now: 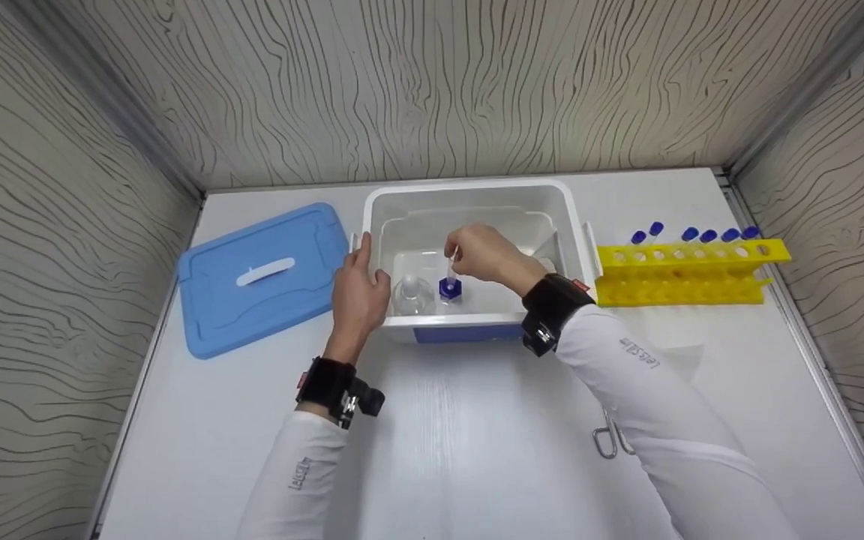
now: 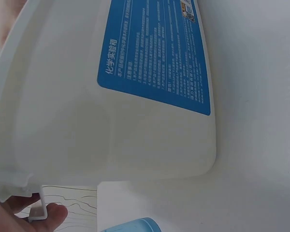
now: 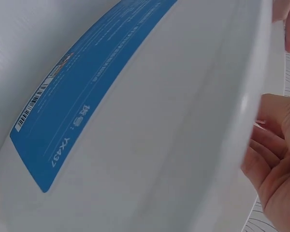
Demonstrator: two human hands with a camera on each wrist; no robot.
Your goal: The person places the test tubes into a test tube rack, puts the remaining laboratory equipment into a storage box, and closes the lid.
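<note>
My left hand (image 1: pixel 361 296) grips the left side of a white plastic box (image 1: pixel 469 321). In the left wrist view its fingers (image 2: pixel 53 217) curl about the white side latch (image 2: pixel 38 210). Over the box's inside, my right hand (image 1: pixel 488 255) pinches the upper part of a slim clear cylinder with a blue hexagonal base (image 1: pixel 450 288). A rounded clear glass vessel (image 1: pixel 411 296) stands left of that base. In the right wrist view, the box wall hides the cylinder, while the curled right hand (image 3: pixel 278 159) shows beyond the rim.
A blue lid (image 1: pixel 252 315) with a white handle lies left of the box. To the right stands a yellow rack (image 1: pixel 679 292) with several blue-capped tubes. Metal loop handles (image 1: pixel 606 442) show beside my right sleeve. Pale items (image 1: pixel 548 262) lie in the box's right side.
</note>
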